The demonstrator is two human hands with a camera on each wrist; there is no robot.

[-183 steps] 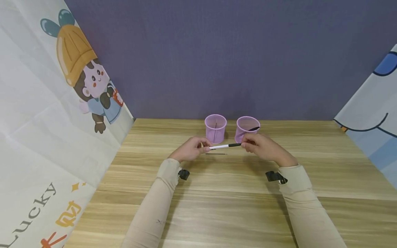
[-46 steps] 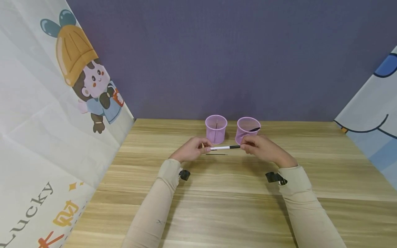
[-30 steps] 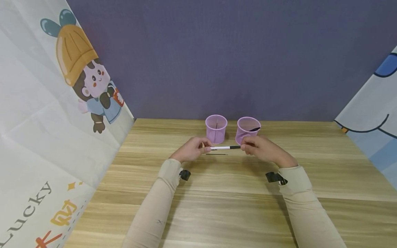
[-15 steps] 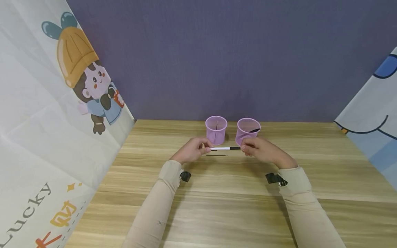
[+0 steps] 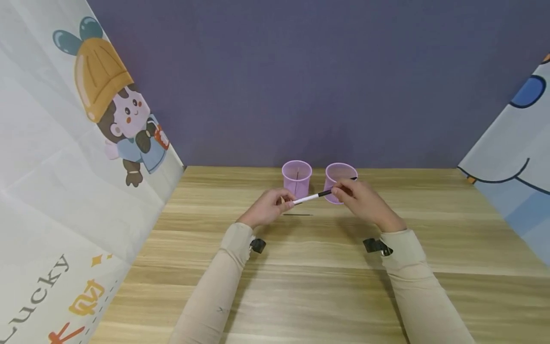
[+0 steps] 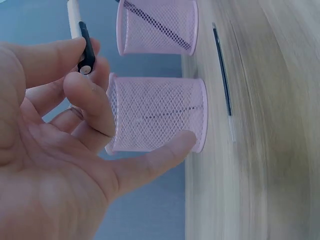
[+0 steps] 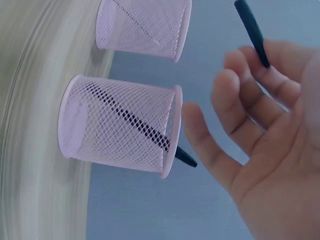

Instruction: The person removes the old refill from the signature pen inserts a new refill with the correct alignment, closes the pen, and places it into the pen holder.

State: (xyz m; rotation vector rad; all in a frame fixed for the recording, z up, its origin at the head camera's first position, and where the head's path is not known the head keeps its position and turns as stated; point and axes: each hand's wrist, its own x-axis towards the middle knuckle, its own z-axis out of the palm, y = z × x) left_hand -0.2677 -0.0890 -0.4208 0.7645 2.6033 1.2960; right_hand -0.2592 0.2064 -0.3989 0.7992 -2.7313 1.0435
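Note:
In the head view a pen (image 5: 306, 198) with a white barrel and black grip section spans the space between both hands above the table. My left hand (image 5: 268, 208) pinches its white end, where a black clip (image 6: 86, 47) shows in the left wrist view. My right hand (image 5: 358, 198) pinches the black tapered end (image 7: 252, 32); the pen slants up toward that side. Just behind stand two pink mesh cups, a left cup (image 5: 304, 187) with a thin dark rod inside and a right cup (image 5: 331, 177) with a black pen part (image 7: 186, 157) leaning out.
A thin dark pen refill (image 5: 298, 215) lies on the wooden table (image 5: 301, 296) in front of the left cup. A dark blue-grey wall (image 5: 318, 86) rises at the table's back edge. Printed white sheets hang at both sides.
The pen was level between the hands and is now tilted, its black end higher. The right hand has moved up and slightly left; the left hand has stayed nearly in place.

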